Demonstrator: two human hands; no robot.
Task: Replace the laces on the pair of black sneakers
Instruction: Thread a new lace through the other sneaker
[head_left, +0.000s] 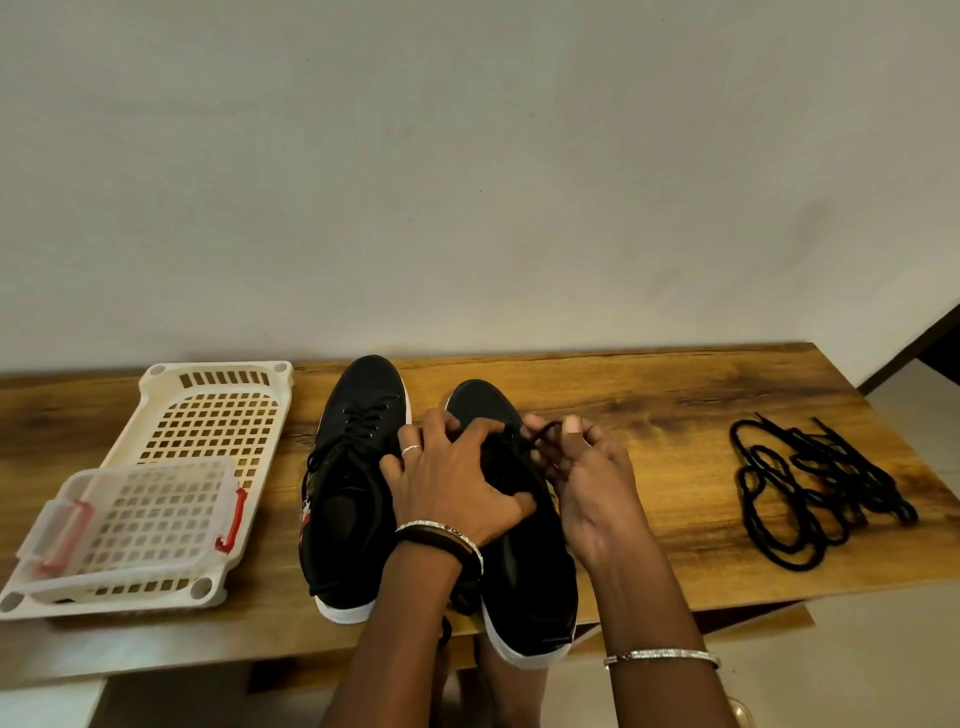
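Observation:
Two black sneakers with white soles stand side by side on the wooden table (649, 395), toes pointing away from me. The left sneaker (353, 467) is still laced with a black lace. My left hand (457, 483) presses down on the tongue and upper of the right sneaker (524, 571). My right hand (592, 478) pinches a loop of that shoe's black lace (543, 434) between thumb and fingers, just above the eyelets. A loose pile of black laces (810, 483) lies on the table to the right.
A white perforated plastic tray (208, 415) sits at the table's left, with a clear lidded box with red clips (135, 519) resting on it. A plain wall stands close behind the table. The right sneaker's heel overhangs the front edge.

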